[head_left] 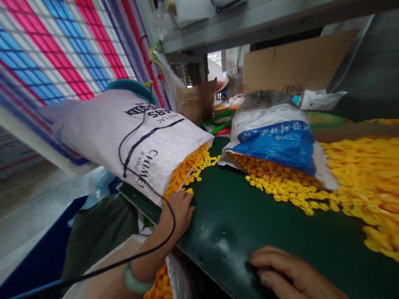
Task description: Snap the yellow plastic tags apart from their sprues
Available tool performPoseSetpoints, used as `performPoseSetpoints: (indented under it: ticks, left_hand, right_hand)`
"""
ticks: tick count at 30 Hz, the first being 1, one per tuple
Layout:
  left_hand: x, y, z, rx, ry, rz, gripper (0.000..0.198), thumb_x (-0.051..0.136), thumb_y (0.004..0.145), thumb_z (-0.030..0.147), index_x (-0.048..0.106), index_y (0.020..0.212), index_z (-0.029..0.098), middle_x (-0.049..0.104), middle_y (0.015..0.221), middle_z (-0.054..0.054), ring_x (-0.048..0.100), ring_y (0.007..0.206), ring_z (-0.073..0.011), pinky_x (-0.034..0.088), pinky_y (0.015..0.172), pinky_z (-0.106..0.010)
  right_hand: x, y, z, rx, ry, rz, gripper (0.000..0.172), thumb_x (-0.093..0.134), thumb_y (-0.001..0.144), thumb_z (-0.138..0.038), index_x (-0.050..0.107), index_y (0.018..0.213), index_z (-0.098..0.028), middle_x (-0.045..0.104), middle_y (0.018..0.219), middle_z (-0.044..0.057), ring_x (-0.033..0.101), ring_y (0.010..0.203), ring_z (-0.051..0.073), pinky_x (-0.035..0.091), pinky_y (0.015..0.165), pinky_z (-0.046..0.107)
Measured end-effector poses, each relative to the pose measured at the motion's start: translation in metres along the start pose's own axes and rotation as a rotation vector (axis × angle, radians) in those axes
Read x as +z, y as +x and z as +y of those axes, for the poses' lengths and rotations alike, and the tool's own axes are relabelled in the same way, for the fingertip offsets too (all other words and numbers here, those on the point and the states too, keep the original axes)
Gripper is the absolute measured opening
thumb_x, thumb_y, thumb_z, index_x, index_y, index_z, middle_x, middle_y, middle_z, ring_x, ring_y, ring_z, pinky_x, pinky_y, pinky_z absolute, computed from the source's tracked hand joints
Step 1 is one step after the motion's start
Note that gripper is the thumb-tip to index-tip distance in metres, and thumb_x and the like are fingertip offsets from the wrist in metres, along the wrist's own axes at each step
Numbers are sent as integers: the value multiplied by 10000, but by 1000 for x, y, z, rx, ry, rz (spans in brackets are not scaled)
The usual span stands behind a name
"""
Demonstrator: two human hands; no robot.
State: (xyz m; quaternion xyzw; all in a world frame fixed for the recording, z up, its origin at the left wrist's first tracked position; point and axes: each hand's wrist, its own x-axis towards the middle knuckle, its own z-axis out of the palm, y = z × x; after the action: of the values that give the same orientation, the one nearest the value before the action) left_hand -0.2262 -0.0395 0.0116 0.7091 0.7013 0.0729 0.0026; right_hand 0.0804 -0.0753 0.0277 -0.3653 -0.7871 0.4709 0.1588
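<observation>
My left hand (179,209), with a pale green bangle (134,282) on its wrist, rests at the mouth of a white printed sack (149,141). Its fingers are bent and apart, touching small yellow ring-shaped plastic pieces (187,168) that spill from the sack. Some fingertips are hidden among the pieces. At the near edge of the dark green tabletop (224,224), my right hand (289,272) hovers or rests, thumb apart from the fingers, with nothing visible in it. A black cord (124,262) crosses over my left forearm.
A second blue-and-white bag (277,135) lies across the table, its mouth spilling yellow pieces. A large heap of them (364,174) spreads at the right. Behind stand cardboard boxes (196,101) and a green tray (218,121). A metal shelf beam (249,31) runs overhead.
</observation>
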Motion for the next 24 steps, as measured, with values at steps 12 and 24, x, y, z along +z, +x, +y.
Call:
performPoseSetpoints:
  ticks: [12,24]
  left_hand:
    - [21,9,97,731,-397,-233,321,394,848,23,604,948,244,635,963,-27,532,891,-177,396,766,-286]
    - [-3,13,131,505,-320,-151,393,596,806,447,585,1123,215,606,1042,-84,536,973,-263,418,847,-393]
  right_hand:
    - [-76,-26,85,150,-689,542,242,436,946,-265,619,1090,-199,636,1062,100,585,1002,246,473,890,408]
    - [-69,-31,77,61,-832,405,219,461,924,-157,653,1007,-225,620,848,53,556,815,205,444,691,314]
